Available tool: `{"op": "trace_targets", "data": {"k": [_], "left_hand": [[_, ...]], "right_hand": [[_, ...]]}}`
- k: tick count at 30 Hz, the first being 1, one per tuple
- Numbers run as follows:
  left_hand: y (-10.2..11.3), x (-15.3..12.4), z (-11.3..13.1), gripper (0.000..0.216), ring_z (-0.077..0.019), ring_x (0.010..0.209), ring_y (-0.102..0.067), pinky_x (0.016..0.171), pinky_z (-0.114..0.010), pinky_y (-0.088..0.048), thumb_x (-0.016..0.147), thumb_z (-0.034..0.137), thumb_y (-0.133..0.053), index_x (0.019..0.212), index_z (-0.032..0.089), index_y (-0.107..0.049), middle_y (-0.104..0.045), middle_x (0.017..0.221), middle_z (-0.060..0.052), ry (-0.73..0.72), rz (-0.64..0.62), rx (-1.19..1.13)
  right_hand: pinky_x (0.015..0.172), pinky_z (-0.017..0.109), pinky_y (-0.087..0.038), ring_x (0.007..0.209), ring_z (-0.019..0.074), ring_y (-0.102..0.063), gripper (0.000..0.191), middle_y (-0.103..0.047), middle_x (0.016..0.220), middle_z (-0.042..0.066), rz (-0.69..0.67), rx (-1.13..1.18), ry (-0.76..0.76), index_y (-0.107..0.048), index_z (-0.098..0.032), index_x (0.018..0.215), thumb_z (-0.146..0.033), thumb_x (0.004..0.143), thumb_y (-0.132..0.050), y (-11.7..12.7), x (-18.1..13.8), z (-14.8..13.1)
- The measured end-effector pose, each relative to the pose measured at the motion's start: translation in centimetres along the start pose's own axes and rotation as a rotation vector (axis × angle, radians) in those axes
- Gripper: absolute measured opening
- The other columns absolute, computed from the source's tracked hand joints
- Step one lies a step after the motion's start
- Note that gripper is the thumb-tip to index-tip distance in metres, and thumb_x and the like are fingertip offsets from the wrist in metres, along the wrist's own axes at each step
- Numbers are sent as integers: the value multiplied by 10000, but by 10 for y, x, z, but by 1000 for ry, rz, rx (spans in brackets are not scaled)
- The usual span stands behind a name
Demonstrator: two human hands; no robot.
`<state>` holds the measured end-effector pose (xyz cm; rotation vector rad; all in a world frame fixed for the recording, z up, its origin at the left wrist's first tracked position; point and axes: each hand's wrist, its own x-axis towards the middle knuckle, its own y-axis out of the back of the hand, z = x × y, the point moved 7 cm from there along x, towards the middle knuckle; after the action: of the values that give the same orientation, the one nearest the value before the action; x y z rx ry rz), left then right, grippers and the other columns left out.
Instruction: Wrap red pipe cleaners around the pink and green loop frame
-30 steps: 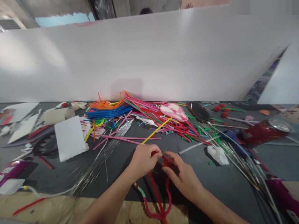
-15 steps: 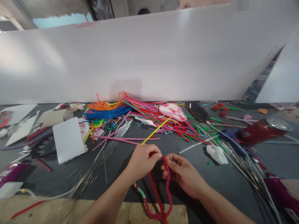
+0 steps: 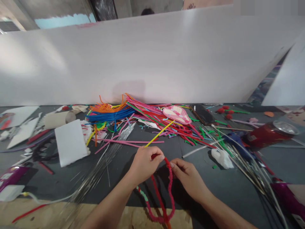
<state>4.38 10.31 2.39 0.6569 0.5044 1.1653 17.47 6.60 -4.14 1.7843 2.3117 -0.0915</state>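
Note:
My left hand (image 3: 148, 163) pinches the upper end of a red pipe cleaner (image 3: 171, 181) between thumb and fingers. The pipe cleaner bends down into a loop, with a straight red stem (image 3: 157, 190) inside it and a pale green wrapped stretch (image 3: 143, 194) on its left side. At the loop's upper right, my right hand (image 3: 188, 178) is closed, thumb and forefinger pressed together on the red pipe cleaner. A yellow pipe cleaner (image 3: 159, 133) shows beyond my left knuckles; whether the hand touches it is hidden.
Behind my hands lie bundles of blue pipe cleaners (image 3: 111, 116) and orange ones (image 3: 107, 107), and a pink heart-shaped piece (image 3: 176, 114). A phone (image 3: 203, 114) and a red can (image 3: 269, 135) are at the right. Thin wires (image 3: 105, 159) and white card (image 3: 71, 143) lie left. A white panel (image 3: 152, 57) stands behind.
My right hand's lower fingers have curled in behind the thumb, and the loop's right side has shifted slightly. My left hand keeps its hold in nearly the same place.

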Motion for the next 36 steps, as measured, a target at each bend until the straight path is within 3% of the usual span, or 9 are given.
{"op": "trace_targets", "data": {"k": [5,10,14,17,20,23,36], "left_hand": [[2,2,-1,147,-120,628,-567,626,-230,-358,797,239,-532,698,204,-635,-662,662,37,-3,11,50],[-1,1,1,141,-125,664,-575,664,-234,-358,792,222,-539,695,206,-640,-673,687,36,-3,11,64],[-3,2,2,151,-123,628,-565,646,-237,-353,798,240,-534,703,209,-647,-663,656,37,-9,-8,70],[-3,3,1,156,-126,634,-570,644,-236,-355,796,238,-528,706,210,-652,-665,658,35,-10,-15,73],[-3,3,0,167,-131,646,-579,645,-236,-358,792,235,-518,703,211,-657,-667,662,29,-7,-14,75],[-4,3,1,174,-134,638,-579,645,-239,-360,791,238,-514,705,215,-664,-669,657,27,-7,-22,80],[-8,2,2,169,-133,662,-595,633,-233,-351,790,195,-530,695,213,-668,-682,666,29,11,-32,94]], "right_hand": [[578,232,-332,613,114,-413,421,-455,640,-21,-29,0,65,-537,-161,666,-502,885,-423,-3,-5,-7],[521,215,-287,538,87,-360,418,-415,581,-45,-124,243,-127,-533,-154,671,-552,798,-552,-13,-5,8],[571,225,-347,592,106,-448,413,-513,666,-7,-256,418,-175,-529,-158,740,-562,821,-510,-24,-9,7],[608,233,-367,635,116,-455,339,-504,683,-9,-257,275,-78,-512,-164,751,-487,854,-495,-22,-10,0],[576,214,-349,618,104,-408,161,-443,669,-43,-213,62,-4,-486,-179,751,-303,799,-577,-17,-10,-3],[557,208,-337,605,101,-401,101,-422,653,-51,-138,-121,34,-465,-188,706,-194,771,-542,-12,-8,-6],[609,240,-381,658,143,-524,91,-590,728,0,-61,-426,156,-593,-193,757,-193,791,-509,-6,-8,-17]]}}
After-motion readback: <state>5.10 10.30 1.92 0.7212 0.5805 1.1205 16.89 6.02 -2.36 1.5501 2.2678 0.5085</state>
